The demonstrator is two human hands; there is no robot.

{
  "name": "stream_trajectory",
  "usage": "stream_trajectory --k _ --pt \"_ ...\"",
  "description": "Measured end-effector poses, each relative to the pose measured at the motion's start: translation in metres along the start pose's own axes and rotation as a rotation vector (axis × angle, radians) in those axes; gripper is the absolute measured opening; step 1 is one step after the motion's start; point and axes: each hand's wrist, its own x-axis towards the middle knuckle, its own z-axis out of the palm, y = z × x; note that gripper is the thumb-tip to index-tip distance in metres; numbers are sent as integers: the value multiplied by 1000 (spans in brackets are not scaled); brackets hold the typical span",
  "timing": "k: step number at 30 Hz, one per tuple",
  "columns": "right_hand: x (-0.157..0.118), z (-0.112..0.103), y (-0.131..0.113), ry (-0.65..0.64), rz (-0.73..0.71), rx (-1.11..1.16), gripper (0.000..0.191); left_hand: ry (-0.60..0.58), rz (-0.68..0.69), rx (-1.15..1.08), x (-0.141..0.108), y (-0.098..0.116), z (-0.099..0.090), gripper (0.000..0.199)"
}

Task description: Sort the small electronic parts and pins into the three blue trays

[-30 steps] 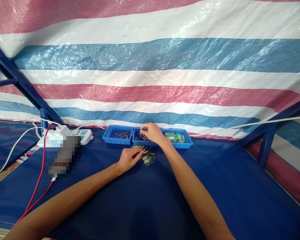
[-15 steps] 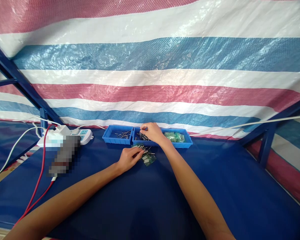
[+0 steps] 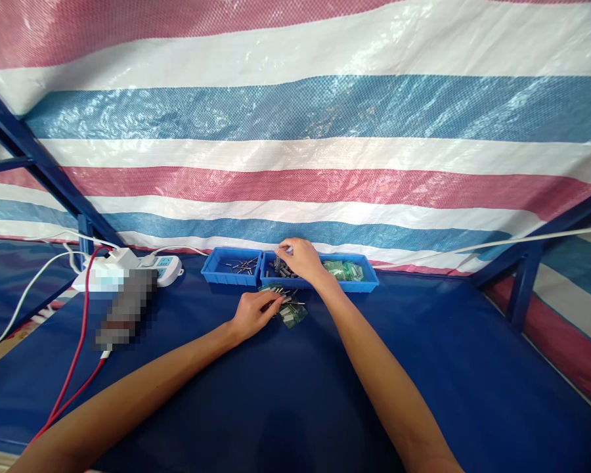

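Note:
Over the middle blue bin [image 3: 288,283] is my right hand [image 3: 303,261], its fingers pinched on a small dark piece at their tips. Several short dark cylindrical pieces [image 3: 279,270] lie in that bin under the fingers. My left hand [image 3: 254,315] rests on the table just in front, thumb and fingers closed together; what they hold is too small to make out. Right beside its fingertips lies a little pile of clear green-tinted packets [image 3: 294,316] with thin metal pins [image 3: 299,303] on and around it.
The left blue bin [image 3: 230,277] holds several thin metal pins. More green packets [image 3: 345,270] fill the right blue bin [image 3: 362,286]. To the left stand a white power strip [image 3: 170,270], a blurred-out dark object [image 3: 128,305] and a red cable [image 3: 81,341]. Striped sheeting [image 3: 315,184] hangs behind the blue table [image 3: 217,401].
My right hand has risen very slightly over the middle bin, and more of the dark pieces show beneath it. My left hand stays in place.

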Motion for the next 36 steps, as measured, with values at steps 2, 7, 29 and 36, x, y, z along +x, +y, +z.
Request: stream_trajectory --k 2,7,29,36 --pt "2 -5 -1 107 11 16 16 13 0 0 0 0 0 16" --pt "9 -26 -12 342 -49 90 14 59 -15 -10 1 1 0 15" --pt "-119 18 2 -59 108 -293 11 85 -54 -9 0 3 -1 22" --pt "-124 14 -11 137 37 128 13 58 -106 -21 2 6 -4 17"
